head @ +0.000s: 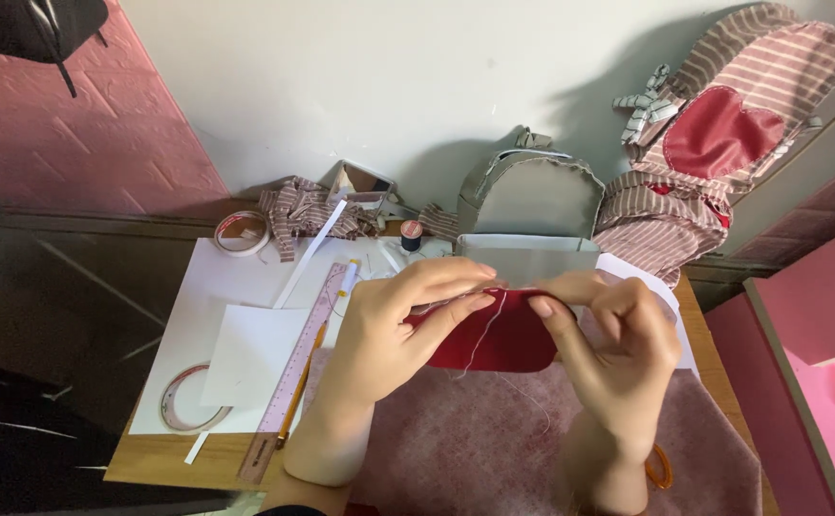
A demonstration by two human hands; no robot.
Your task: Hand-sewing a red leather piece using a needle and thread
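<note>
Two hands, left hand (389,325) and right hand (618,349), pinch a red fabric piece (503,339) along its top edge, loose thread (484,334) dangling; stitching looks unfinished.

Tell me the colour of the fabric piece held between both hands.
Dark red, seen in the head view: the fabric piece.

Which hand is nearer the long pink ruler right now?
Left. The left hand pinches the red fabric piece just beside the pink ruler, which lies at its outer side. The right hand holds the fabric's other end, farther away.
</note>
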